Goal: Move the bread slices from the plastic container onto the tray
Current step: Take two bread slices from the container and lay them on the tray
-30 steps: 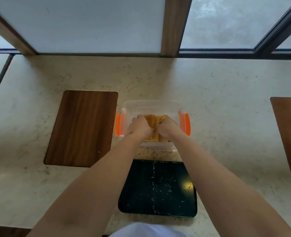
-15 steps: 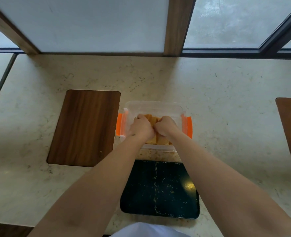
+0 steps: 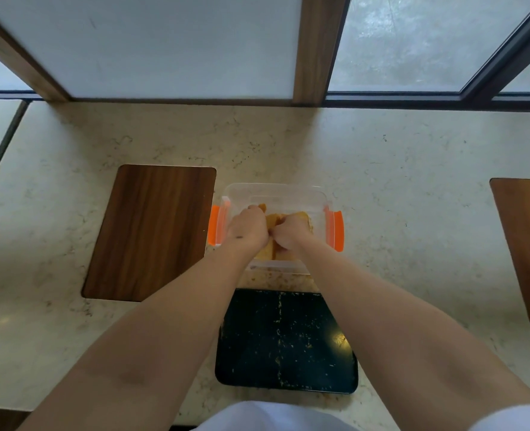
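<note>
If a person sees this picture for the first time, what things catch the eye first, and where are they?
At the centre, the left hand and right hand reach into a clear plastic container with orange clips, closed around golden bread slices. Just nearer the person lies a black tray, bare except for crumbs. A dark wooden board lies left of the container.

A: Where do your hands have free passage?

B: The marble counter (image 3: 397, 181) lies bare behind and to the right of the plastic container (image 3: 276, 194). The black tray (image 3: 285, 337) carries only crumbs.

A: What obstructs you?

B: The container walls and the orange latches (image 3: 338, 227) on both sides box in your left hand (image 3: 246, 230) and right hand (image 3: 291, 233), which are touching. The wooden board (image 3: 151, 231) sits just beside the left latch. A second board (image 3: 525, 244) lies well apart at right.
</note>
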Demonstrator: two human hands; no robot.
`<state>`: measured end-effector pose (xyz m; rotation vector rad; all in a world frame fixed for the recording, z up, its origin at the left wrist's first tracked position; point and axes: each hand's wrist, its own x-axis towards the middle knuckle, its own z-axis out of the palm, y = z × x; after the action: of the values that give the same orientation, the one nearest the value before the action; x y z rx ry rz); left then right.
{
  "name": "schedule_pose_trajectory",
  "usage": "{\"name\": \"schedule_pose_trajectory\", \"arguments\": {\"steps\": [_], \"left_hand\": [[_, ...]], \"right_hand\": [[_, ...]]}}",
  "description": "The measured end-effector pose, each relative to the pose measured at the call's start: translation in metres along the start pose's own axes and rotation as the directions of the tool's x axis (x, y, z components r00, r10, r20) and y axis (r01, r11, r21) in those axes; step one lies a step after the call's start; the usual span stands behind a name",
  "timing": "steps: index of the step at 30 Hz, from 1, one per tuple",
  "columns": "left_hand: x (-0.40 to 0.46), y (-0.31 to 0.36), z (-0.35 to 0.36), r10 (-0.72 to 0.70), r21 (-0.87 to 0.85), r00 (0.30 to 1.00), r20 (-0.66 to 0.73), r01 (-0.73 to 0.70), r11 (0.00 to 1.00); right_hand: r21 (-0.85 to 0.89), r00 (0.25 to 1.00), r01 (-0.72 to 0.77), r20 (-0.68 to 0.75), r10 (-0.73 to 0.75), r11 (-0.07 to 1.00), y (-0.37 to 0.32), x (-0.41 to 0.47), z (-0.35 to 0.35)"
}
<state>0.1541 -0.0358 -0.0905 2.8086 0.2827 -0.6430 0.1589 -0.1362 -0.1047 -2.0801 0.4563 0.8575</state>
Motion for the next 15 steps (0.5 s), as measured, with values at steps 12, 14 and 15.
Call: {"name": "schedule_pose_trajectory", "arguments": {"steps": [12,14,15], "left_hand": [[-0.049,0.001,-0.059,0.071,-0.221,0.997,-0.036,-0.078,0.972],[-0.068,-0.003,-0.075,0.070,-0.347,0.996,-0.057,-0.086,0.934],[-0.078,-0.006,-0.082,0.061,-0.418,0.995,-0.076,-0.087,0.904]], "right_hand": [[0.047,0.983,0.159,-0.098,-0.153,0.986,-0.013,-0.062,-0.048],[0.180,0.984,0.166,-0.100,-0.150,0.969,-0.010,-0.079,-0.057],[0.265,0.983,0.176,-0.095,-0.156,0.948,-0.008,-0.088,-0.061]]}}
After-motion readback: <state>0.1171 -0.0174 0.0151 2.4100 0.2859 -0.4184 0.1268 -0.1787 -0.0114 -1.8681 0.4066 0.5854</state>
